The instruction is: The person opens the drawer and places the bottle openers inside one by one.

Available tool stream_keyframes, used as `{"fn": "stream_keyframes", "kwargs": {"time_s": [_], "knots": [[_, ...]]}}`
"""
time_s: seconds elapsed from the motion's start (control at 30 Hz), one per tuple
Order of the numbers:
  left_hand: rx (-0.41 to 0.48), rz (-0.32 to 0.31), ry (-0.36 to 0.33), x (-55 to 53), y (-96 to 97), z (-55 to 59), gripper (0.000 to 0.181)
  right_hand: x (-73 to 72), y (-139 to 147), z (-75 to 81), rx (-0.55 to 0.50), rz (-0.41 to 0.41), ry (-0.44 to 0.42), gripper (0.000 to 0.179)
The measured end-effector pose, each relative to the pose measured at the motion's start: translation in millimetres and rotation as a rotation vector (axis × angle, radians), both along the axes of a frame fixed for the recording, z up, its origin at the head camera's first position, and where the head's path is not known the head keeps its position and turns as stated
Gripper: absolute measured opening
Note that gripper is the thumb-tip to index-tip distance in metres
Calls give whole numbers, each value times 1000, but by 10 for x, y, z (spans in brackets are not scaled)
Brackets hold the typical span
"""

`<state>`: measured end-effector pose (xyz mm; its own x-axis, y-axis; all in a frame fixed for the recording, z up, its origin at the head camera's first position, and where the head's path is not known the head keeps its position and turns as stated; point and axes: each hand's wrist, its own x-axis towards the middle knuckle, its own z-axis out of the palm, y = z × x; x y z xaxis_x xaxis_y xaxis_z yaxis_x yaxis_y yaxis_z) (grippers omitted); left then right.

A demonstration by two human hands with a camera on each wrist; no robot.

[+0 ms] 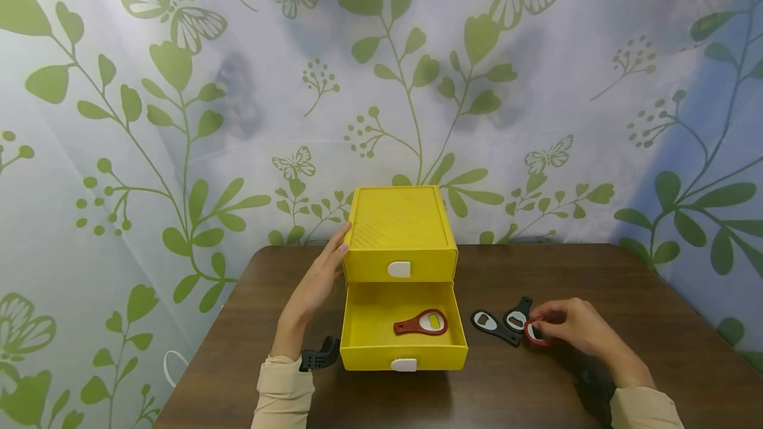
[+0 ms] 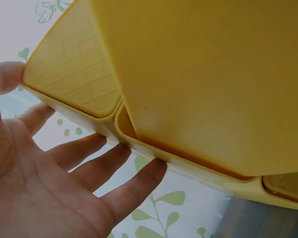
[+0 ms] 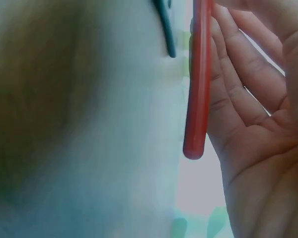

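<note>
My left hand (image 1: 312, 293) rests its fairly straight fingers along the left side of a yellow two-drawer box (image 1: 399, 217). In the left wrist view several fingertips (image 2: 151, 171) touch the box wall, thumb at its corner. The lower drawer (image 1: 369, 313) is pulled out, and a red bottle opener (image 1: 411, 327) lies in it. To the right, my right hand (image 1: 581, 331) pinches another red bottle opener (image 1: 539, 339) near the tabletop. The right wrist view shows that red opener (image 3: 198, 94) edge-on beside the fingers.
Two dark bottle openers, one (image 1: 503, 332) nearer the drawer and one (image 1: 523, 305) behind, lie left of my right hand. The upper drawer (image 1: 369, 269) is closed. The brown table (image 1: 477, 396) meets a leaf-patterned curtain (image 1: 536, 118) at the back.
</note>
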<state>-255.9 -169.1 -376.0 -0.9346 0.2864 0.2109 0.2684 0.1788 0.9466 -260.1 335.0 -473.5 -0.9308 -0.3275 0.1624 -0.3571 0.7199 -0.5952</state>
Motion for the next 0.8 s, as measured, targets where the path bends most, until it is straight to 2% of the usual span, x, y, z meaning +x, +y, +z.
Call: {"fn": "stream_keyframes", "kwargs": {"time_s": [0.3,0.8], "knots": [[3,-1,1,-4,-2,-4,58,37,-106,198,-25,-42,101,16],[-12,10,21,-11,8,2,58,151,-290,548,-48,-17,223,15]]}}
